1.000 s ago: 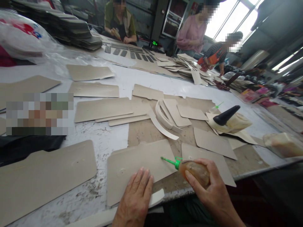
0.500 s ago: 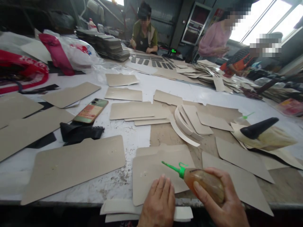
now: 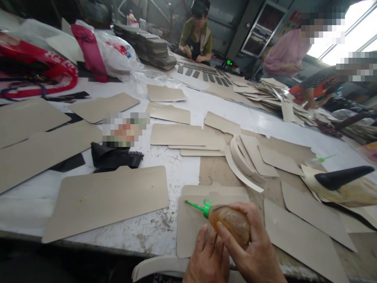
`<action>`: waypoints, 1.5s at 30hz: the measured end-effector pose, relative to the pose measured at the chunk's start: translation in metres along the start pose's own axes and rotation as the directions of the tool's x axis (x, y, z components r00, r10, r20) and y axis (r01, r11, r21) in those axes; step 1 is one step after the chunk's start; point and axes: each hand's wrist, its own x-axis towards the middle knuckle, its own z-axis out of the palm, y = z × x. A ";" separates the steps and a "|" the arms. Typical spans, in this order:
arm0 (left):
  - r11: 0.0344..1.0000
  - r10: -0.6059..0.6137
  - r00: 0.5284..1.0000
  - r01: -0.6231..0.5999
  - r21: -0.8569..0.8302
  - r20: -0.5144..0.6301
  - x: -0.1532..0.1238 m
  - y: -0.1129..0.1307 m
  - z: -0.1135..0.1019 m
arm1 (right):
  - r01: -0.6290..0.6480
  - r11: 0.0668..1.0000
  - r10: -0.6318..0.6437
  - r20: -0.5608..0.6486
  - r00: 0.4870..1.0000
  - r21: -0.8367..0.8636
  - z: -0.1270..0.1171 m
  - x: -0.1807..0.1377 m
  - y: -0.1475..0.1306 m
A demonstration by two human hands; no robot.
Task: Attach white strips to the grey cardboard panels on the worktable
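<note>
The right hand (image 3: 253,251) is wrapping its fingers around the glue bottle (image 3: 231,222), whose green nozzle (image 3: 196,206) is now pointing left over the near card piece (image 3: 191,228) at the table's front edge, a touch lower and nearer the body than half a second ago. The left hand (image 3: 207,261) is sliding in from flat on the card to tuck right under the bottle, fingers together and touching it. Both hands are closing on the bottle, so gluing looks paused; the big panel (image 3: 106,200) on the left is lying untouched.
</note>
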 end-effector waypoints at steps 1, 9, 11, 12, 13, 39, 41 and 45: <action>1.000 -0.001 1.000 0.001 0.001 0.001 -0.001 0.000 0.000 | 0.004 1.000 -0.004 0.003 1.000 -0.004 0.001 0.000 0.000; 0.998 0.058 0.998 -0.057 -0.008 0.030 -0.006 -0.002 0.002 | 0.012 0.998 -0.013 -0.013 1.000 -0.067 -0.010 -0.002 0.011; 0.998 0.061 0.998 -0.061 -0.005 0.030 -0.006 -0.002 0.003 | 0.014 0.997 -0.016 -0.026 1.000 -0.075 -0.013 -0.003 0.012; 0.998 0.065 0.997 -0.065 -0.002 0.028 -0.005 -0.003 0.002 | 0.011 0.997 -0.014 -0.032 0.999 -0.077 -0.015 -0.003 0.013; 0.997 0.072 0.997 -0.072 0.000 0.026 -0.005 -0.003 0.002 | 0.006 0.997 -0.009 -0.036 0.999 -0.078 -0.017 -0.003 0.014; 0.971 0.230 0.957 -0.237 0.020 0.177 -0.018 -0.019 0.005 | -0.178 0.937 0.105 -0.243 0.964 -0.302 -0.079 -0.018 0.077; 0.969 0.239 0.955 -0.247 0.021 0.176 -0.019 -0.020 0.006 | -0.162 0.925 0.078 -0.245 0.966 -0.344 -0.085 -0.019 0.084; 0.967 0.248 0.954 -0.255 0.018 0.167 -0.020 -0.021 0.007 | -0.114 0.907 0.009 -0.253 0.967 -0.405 -0.091 -0.020 0.095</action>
